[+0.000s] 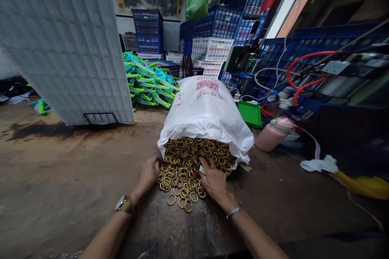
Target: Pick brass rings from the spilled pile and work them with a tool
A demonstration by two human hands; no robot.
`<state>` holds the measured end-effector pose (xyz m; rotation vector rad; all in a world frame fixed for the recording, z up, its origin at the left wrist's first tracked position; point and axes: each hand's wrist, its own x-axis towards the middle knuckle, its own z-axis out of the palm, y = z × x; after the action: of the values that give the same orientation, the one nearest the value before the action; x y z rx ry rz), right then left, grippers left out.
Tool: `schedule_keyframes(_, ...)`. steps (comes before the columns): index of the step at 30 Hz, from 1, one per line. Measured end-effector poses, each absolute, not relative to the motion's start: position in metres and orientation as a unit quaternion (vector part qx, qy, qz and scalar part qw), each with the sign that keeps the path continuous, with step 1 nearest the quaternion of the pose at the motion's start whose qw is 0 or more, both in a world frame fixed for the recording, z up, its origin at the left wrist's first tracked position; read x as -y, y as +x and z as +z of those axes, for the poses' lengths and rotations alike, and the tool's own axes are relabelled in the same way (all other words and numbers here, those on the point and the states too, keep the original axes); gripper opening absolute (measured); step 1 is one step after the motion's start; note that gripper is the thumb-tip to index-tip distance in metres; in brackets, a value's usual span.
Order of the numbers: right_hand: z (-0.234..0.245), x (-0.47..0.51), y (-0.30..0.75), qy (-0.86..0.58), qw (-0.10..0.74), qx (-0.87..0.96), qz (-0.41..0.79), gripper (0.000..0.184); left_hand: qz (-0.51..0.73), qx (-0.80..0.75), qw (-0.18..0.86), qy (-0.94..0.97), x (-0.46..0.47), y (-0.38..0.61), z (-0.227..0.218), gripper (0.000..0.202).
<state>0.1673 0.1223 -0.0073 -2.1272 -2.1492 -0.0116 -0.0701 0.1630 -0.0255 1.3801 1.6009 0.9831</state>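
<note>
A white sack (209, 107) with red print lies on its side, its mouth facing me. Brass-coloured rings (185, 170) spill from it onto the table in a loose heap. My left hand (150, 173) rests at the left edge of the heap, fingers curled in; whatever they may hold is hidden. My right hand (214, 178) lies over the right side of the heap, fingers stretched out and apart among the rings. Something small and white shows by its thumb and forefinger; I cannot tell what it is.
A grey-white ribbed panel (69, 44) stands at the left on the table (75, 182). Behind it are bundled green and teal pieces (148, 81). A green tray (249, 114) and pink bottle (273, 133) stand right of the sack. Stacked crates (212, 48) fill the back.
</note>
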Motion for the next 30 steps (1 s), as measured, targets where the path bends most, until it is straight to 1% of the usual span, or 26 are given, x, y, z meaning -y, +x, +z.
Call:
schedule_keyframes(3, -0.014, -0.117, 0.16, -0.684, 0.037, 0.728, -0.019, 0.044, 0.33, -0.652, 0.338, 0.594, -0.156, -0.057, -0.025, 0.012)
schedule_keyframes(7, -0.012, -0.103, 0.153, -0.65, 0.012, 0.759, -0.001, 0.043, 0.282, -0.659, 0.298, 0.63, -0.141, -0.042, -0.027, 0.013)
schedule_keyframes(11, -0.01, -0.096, 0.151, -0.631, 0.013, 0.775, 0.017, 0.041, 0.299, -0.634, 0.292, 0.651, -0.13, -0.026, -0.028, 0.012)
schedule_keyframes(16, -0.007, -0.09, 0.155, -0.615, 0.015, 0.787, 0.04, 0.042, 0.347, -0.594, 0.311, 0.656, -0.121, -0.014, -0.028, 0.012)
schedule_keyframes(20, -0.003, -0.083, 0.165, -0.579, 0.056, 0.809, 0.081, 0.04, 0.368, -0.553, 0.337, 0.667, -0.115, -0.015, -0.027, 0.01)
schedule_keyframes(25, -0.009, -0.078, 0.187, -0.571, 0.164, 0.797, 0.11, 0.048, 0.411, -0.53, 0.342, 0.658, -0.111, -0.023, -0.027, 0.013)
schedule_keyframes(27, -0.013, -0.077, 0.197, -0.597, 0.194, 0.772, 0.1, 0.043, 0.436, -0.54, 0.328, 0.64, -0.11, -0.032, -0.027, 0.015)
schedule_keyframes(30, -0.018, -0.073, 0.208, -0.661, 0.193, 0.72, 0.084, 0.033, 0.468, -0.562, 0.31, 0.608, -0.105, -0.05, -0.028, 0.013)
